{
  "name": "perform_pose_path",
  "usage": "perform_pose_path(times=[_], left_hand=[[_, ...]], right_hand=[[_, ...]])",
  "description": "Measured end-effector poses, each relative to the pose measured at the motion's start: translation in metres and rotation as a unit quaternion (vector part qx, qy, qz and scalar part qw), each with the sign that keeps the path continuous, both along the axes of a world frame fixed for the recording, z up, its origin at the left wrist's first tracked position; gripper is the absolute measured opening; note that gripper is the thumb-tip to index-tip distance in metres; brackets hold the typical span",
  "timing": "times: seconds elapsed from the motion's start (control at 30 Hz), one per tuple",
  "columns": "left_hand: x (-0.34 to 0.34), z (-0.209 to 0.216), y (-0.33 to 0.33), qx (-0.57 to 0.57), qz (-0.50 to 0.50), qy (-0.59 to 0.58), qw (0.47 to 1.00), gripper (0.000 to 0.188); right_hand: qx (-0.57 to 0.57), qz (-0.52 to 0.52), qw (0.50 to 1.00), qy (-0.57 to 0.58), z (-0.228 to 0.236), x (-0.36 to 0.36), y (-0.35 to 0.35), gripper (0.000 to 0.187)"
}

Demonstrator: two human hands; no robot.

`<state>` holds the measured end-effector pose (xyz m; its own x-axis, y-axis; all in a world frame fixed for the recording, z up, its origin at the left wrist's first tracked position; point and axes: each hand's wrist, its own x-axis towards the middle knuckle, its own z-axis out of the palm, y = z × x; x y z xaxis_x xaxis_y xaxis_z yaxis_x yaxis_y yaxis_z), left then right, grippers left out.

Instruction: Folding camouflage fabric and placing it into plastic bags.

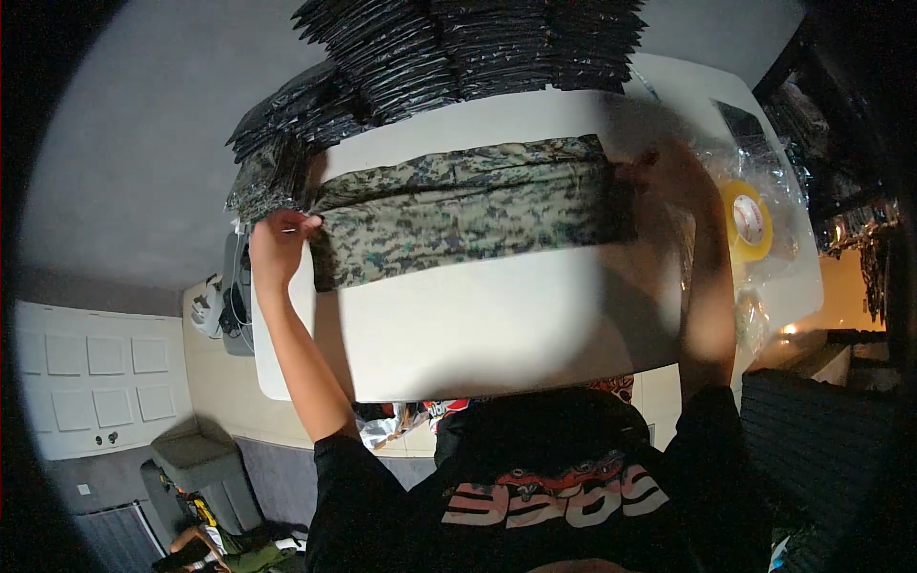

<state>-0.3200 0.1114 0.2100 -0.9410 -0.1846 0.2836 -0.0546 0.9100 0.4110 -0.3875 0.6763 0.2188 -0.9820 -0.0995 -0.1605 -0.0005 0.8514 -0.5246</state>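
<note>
A folded piece of camouflage cloth (pixel 468 210) in green, tan and black lies lengthwise across the white table, with creases along its upper half. At its left end, my left hand (pixel 285 239) pinches the edge between thumb and fingers. My right hand (pixel 664 181) is in deep shadow at the opposite end, its fingers closed at the cloth's upper right edge. What garment the cloth is, if any, cannot be made out.
Stacks of black plastic packages (pixel 478 48) line the table's far side, with more camouflage pieces (pixel 267 177) at far left. Right of my right forearm lie a yellow tape roll (pixel 750 220) and clear plastic wrapping (pixel 783 191). The white table (pixel 478 325) has rounded corners.
</note>
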Motion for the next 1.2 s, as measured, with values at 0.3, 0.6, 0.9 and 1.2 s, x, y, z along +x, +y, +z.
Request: perform_pose_path(times=[0.3,0.6,0.9,1.2], left_hand=[[-0.007,0.005,-0.019,0.383,-0.091,0.135,0.909,0.016],[-0.012,0.001,-0.012,0.476,-0.080,0.208,0.851,0.022],[-0.012,-0.001,-0.034,0.515,-0.096,0.268,0.809,0.026],[-0.016,-0.001,-0.024,0.300,-0.039,0.279,0.912,0.017]], right_hand=[[-0.452,-0.070,0.886,0.073,-0.011,-0.016,0.006,0.048],[-0.511,-0.062,0.853,0.085,0.002,0.004,-0.028,0.043],[-0.379,-0.056,0.906,0.182,-0.003,-0.007,-0.024,0.035],[-0.328,-0.044,0.921,0.206,0.002,-0.003,-0.026,0.040]])
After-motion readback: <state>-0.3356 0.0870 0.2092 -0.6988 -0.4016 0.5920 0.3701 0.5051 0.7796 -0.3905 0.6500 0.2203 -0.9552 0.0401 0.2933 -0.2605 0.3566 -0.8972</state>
